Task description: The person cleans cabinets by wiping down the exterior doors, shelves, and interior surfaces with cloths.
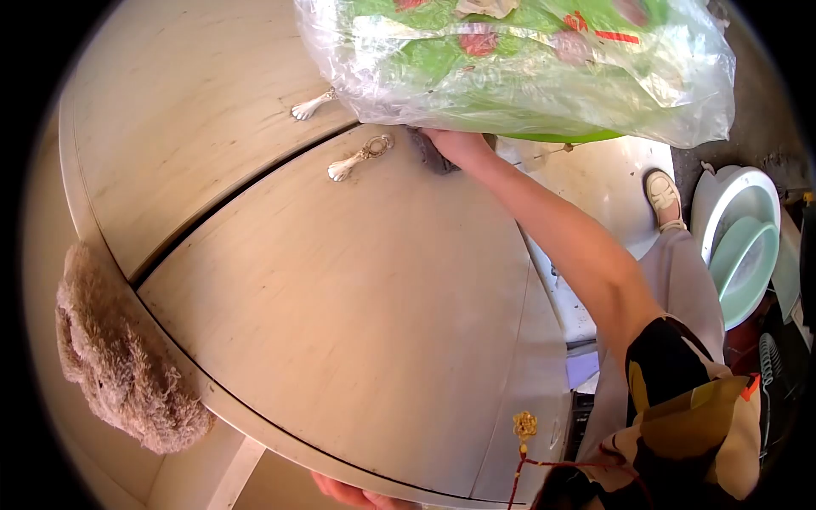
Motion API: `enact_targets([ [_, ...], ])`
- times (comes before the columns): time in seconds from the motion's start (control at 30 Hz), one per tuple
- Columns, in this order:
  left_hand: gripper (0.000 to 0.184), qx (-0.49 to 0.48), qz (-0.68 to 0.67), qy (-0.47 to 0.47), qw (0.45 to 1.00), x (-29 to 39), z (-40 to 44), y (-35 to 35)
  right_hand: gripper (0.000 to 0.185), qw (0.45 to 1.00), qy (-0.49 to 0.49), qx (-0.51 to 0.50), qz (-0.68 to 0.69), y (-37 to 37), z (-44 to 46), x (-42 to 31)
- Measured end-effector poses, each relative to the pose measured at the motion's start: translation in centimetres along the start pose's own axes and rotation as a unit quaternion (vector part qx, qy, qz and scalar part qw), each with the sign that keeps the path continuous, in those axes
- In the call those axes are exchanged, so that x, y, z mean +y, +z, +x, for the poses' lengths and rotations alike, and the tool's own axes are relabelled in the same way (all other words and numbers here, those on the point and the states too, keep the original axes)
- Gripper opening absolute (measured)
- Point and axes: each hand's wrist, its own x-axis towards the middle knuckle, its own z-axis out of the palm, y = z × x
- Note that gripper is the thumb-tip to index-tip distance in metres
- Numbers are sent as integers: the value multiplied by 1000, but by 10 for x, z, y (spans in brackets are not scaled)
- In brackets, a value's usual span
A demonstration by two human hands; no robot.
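My right hand [463, 148] is closed on a dark grey cloth [434, 153], pressed against a cream cabinet door [365, 280]. The plastic bag above hides part of its fingers. Close by on that door is an ornate silver handle [360, 158], and a second silver handle [313, 104] is on the neighbouring door [195, 110]. My left hand [357, 495] shows only in part at the bottom of the view, its fingers curled at the cabinet edge [280, 444]. A fluffy brown cloth [119, 357] lies over that edge at the left.
A clear plastic bag with green contents [527, 76] covers the top of the view. White and mint-green basins [739, 229] stand at the right, near my shoe [662, 189]. A gold flower pendant on a red cord [524, 425] hangs into view.
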Motion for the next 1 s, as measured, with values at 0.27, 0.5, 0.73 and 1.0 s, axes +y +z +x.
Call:
enact_targets([
  [0.27,69,-11,-11,-10,1000,6,-1,0,34,993,-61,6,-102,6,2,29],
  [0.5,70,-6,-3,-20,1000,3,-5,-4,41,974,92,-63,-199,-12,38,134],
  [0.73,64,29,-20,-23,999,-2,-6,5,40,973,-114,4,-200,-4,23,102],
  [1.0,64,43,13,0,999,-24,-4,3,33,973,35,-69,-219,-18,29,64],
])
